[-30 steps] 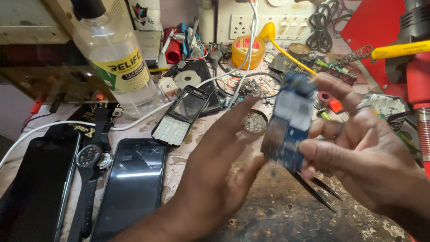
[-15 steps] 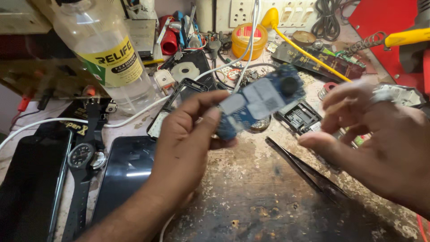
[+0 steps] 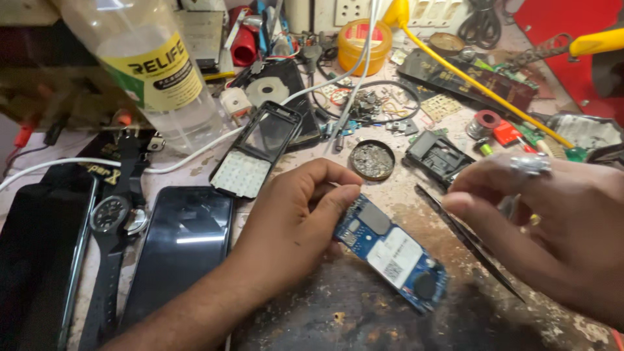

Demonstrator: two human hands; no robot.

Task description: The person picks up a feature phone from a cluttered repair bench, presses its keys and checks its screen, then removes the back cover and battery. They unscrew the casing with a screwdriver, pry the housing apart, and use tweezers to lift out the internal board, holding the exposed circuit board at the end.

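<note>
My left hand (image 3: 292, 221) grips one end of a blue phone circuit board (image 3: 392, 252) between thumb and fingers, holding it low over the dark worn patch of the workbench (image 3: 364, 312). A white sticker and a round black part show on the board's face. My right hand (image 3: 552, 227), with a ring on one finger, hovers just to the right of the board with its fingertips pinched together and nothing visible in them. Black tweezers (image 3: 468, 240) lie on the bench under that hand.
A phone front cover with keypad (image 3: 255, 158), a black phone frame (image 3: 437, 156), a round tin of small parts (image 3: 372, 160), two dark phones (image 3: 179, 250), a wristwatch (image 3: 110, 218), a clear plastic bottle (image 3: 153, 71), a yellow jar (image 3: 364, 45) and white cables crowd the bench.
The board passed from my right hand to my left, which has lowered it toward the bench. My right hand let go and drew back to the right.
</note>
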